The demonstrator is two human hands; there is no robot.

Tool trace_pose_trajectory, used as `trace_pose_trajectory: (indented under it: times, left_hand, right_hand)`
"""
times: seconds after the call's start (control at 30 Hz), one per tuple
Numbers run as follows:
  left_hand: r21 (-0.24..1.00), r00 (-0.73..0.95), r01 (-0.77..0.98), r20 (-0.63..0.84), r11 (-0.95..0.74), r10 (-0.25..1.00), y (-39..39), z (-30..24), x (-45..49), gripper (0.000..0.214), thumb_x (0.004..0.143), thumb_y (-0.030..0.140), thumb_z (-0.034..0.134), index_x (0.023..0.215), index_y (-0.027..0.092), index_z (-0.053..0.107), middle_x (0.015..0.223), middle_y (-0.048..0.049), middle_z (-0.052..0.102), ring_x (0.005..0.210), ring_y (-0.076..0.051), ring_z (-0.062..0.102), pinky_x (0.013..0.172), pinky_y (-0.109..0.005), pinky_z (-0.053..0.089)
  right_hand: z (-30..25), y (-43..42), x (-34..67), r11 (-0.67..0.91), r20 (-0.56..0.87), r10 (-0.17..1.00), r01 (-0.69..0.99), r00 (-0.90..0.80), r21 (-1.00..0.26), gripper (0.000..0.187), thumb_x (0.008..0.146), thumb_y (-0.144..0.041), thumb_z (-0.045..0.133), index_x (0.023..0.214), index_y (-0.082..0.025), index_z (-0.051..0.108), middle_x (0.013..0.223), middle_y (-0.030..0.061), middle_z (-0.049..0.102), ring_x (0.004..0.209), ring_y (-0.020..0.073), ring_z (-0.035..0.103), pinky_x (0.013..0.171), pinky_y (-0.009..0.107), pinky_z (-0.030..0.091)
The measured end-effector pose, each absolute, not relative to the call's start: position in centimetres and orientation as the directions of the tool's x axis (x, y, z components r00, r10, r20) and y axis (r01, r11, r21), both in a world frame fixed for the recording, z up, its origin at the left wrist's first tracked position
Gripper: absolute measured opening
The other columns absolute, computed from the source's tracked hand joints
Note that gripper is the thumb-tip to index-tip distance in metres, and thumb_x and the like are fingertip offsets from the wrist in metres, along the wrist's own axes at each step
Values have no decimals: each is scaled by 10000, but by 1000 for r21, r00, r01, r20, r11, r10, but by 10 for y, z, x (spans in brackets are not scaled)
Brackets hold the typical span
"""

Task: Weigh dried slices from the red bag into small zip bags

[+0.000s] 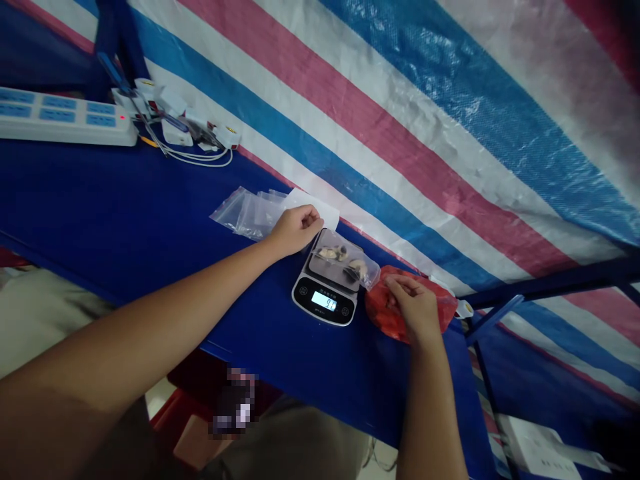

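Note:
A kitchen scale (325, 303) with a lit display, which seems to read 9.1, sits on the blue table. Lying on its platform is a clear zip bag (370, 272) with several pale and dark dried pieces (356, 269), their kind unclear. My left hand (296, 229) is beside the scale's far left corner, fingers curled in, with nothing visible in them. Over an opened red plastic bag (387, 320), right of the scale, my right hand (414, 303) has its fingers pinched together. What they hold, if anything, is hidden.
Flat clear zip bags (245, 212) and a white paper (320, 208) lie behind my left hand. At the far left are a power strip (65, 117) and tangled chargers with cables (185, 127). A striped tarp (350, 107) walls the back; a blue frame bar (495, 320) stands right.

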State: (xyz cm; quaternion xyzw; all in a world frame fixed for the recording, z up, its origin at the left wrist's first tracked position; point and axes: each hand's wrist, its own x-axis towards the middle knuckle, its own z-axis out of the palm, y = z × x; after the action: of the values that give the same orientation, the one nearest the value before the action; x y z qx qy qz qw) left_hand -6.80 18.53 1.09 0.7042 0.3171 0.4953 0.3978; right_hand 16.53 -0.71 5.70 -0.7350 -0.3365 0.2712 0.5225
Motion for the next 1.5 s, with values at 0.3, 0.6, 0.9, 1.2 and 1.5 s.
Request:
trace_pose_trajectory:
  times: [0.3,0.6,0.9,1.2,1.5]
  left_hand:
    - [844,101,46,529,-535,843,197,4,-68,140,850,254,641,950,223,548,772,22,585,633,-116,492,607,-278,406]
    - [806,-25,158,580,-570,814,192,13,-75,401,806,318,712,647,216,358,601,54,418,569,-103,384,593,-293,350]
    - [821,105,134,545,-555,832,191,12,-74,557,830,305,630,531,209,170,535,52,146,504,-86,170,511,-302,210]
    - [807,85,187,555,-561,827,194,8,-73,537,855,330,591,529,215,180,526,52,153,500,-98,194,508,-306,195]
    - [788,114,177,579,-590,807,189,13,-75,445,867,336,603,579,216,286,526,54,265,512,-112,286,532,-305,261]
  right_hand:
    - [58,-16,188,-142,120,699,301,705,-943,425,609,-534,854,756,-172,688,495,-44,564,412,99,444,394,229,345]
    - [62,-14,177,-76,108,624,197,774,-977,555,670,-461,806,487,-250,326,411,-101,298,382,57,248,363,228,218]
    - [65,-12,168,50,116,559,106,821,-993,580,576,-328,840,431,-255,283,389,-109,253,359,50,221,346,236,200]
    - [58,-14,172,-12,130,638,178,759,-984,585,642,-424,850,491,-247,313,399,-99,326,379,52,260,371,227,217]
    - [61,-12,168,-147,-19,786,156,619,-977,368,712,-561,730,717,-206,637,626,1,636,435,121,458,361,250,280]
